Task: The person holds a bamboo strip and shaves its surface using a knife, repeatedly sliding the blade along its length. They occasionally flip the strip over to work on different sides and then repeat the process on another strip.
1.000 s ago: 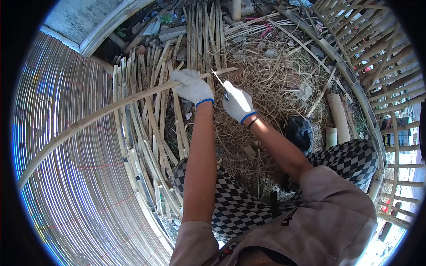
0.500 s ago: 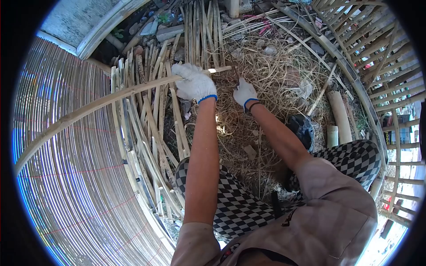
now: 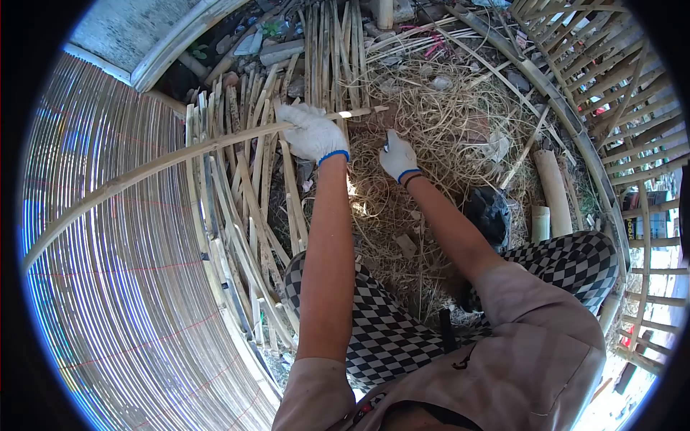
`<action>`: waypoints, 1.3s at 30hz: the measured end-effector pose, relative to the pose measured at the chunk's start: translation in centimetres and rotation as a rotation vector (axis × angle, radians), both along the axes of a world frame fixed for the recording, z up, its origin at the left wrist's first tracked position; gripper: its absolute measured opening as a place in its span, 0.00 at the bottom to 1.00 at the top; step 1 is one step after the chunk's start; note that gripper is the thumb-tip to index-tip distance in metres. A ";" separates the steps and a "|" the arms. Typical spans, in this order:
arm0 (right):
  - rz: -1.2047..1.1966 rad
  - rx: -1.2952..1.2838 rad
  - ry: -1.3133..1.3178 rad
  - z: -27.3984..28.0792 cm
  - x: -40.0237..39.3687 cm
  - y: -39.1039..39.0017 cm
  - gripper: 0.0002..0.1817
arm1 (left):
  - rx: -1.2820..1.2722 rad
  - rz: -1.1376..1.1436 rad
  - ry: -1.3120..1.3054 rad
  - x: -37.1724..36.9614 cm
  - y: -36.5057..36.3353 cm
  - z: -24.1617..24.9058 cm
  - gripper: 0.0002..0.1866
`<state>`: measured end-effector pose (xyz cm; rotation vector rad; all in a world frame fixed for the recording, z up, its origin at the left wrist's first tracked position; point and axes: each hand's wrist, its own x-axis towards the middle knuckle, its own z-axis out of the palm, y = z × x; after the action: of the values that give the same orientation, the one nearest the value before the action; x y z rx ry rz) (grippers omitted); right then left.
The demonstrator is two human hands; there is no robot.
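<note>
Because the bamboo strip (image 3: 215,144) is long and bows out to my left, across the slatted screen (image 3: 122,287), my gloved left grip (image 3: 313,134) is wrapped tight around it near its short end, likely to steady the tip poking out rightward. My gloved right grip (image 3: 399,158) sits near that tip, on my side of it, fingers apparently curled; I cannot tell what they hold. Shavings (image 3: 460,108) spread beyond, clear of the bowed length.
</note>
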<state>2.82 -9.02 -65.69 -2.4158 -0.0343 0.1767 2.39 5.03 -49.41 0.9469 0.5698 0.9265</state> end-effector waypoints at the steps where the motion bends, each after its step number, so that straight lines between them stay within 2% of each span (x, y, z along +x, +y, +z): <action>1: -0.028 0.058 0.081 -1.4 1.9 0.0 0.21 | -0.011 0.037 0.041 0.1 -0.2 0.4 0.28; 2: -0.057 0.112 0.162 -3.5 4.5 -0.2 0.22 | 0.005 0.037 0.037 0.2 0.2 -0.1 0.28; 4: -0.021 0.182 0.291 -0.7 5.5 -0.9 0.21 | 0.024 -0.024 0.005 0.2 0.5 -0.8 0.28; 7: 0.154 -0.080 -0.083 2.6 1.8 -0.4 0.22 | 0.018 -0.054 -0.069 0.1 -0.2 0.4 0.26; 8: 0.121 -0.103 -0.035 1.9 1.5 -0.3 0.24 | 0.011 -0.032 -0.048 -0.2 -0.4 0.6 0.26; 10: -0.024 0.056 0.230 -3.9 5.4 -0.4 0.25 | -0.010 -0.010 -0.079 0.2 0.3 0.2 0.27; 12: -0.067 -0.022 0.290 -2.5 5.8 -0.6 0.26 | 0.017 -0.051 -0.062 -0.1 0.3 0.6 0.27; 15: -0.001 -0.109 0.216 -1.2 4.0 -1.1 0.26 | 0.047 -0.113 -0.071 -0.9 0.5 2.5 0.27; 17: 0.014 -0.053 0.316 -0.8 1.5 -2.7 0.29 | 0.108 -0.219 -0.121 -0.9 1.6 4.9 0.27; 19: 0.028 -0.125 0.372 0.4 -1.6 -4.3 0.38 | 0.202 -0.371 -0.191 -1.9 3.7 7.7 0.26; 20: 0.085 -0.202 0.222 3.5 -4.2 -4.7 0.43 | 0.178 -0.376 -0.173 -2.9 3.5 9.6 0.25; 21: 0.142 -0.281 0.084 6.4 -6.8 -5.1 0.49 | 0.141 -0.495 -0.197 -3.6 3.9 10.1 0.25; 24: 0.658 -0.045 -0.175 6.8 -8.7 -5.9 0.55 | 0.020 -0.816 -0.267 -4.9 5.1 10.9 0.24; 25: 0.816 0.148 0.022 7.0 -9.1 -5.2 0.51 | 0.013 -0.779 -0.245 -5.0 5.1 10.7 0.24; 27: 1.001 0.208 0.529 9.0 -9.7 -4.0 0.40 | 0.008 -0.700 -0.211 -4.9 4.9 10.8 0.24; 30: 0.942 0.157 0.811 9.6 -10.6 -4.6 0.28 | -0.072 -0.518 -0.183 -4.7 5.7 8.8 0.24; 33: 0.888 0.071 0.672 12.3 -11.4 -7.9 0.18 | -0.191 -0.347 -0.113 -4.3 6.3 7.2 0.24; 34: 0.801 0.110 0.686 13.4 -11.8 -9.2 0.17 | -0.243 -0.284 -0.078 -4.3 6.5 6.7 0.24; 37: 0.599 0.152 0.690 15.4 -13.0 -13.6 0.18 | -0.481 -0.281 -0.102 -3.8 7.1 4.6 0.20; 39: 0.525 0.130 0.666 16.1 -13.9 -15.1 0.19 | -0.511 -0.379 -0.088 -2.9 7.7 1.8 0.17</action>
<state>-11.05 -24.08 -49.58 -2.0605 -0.3607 1.1624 -0.52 12.70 -47.65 0.5214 0.4961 0.4451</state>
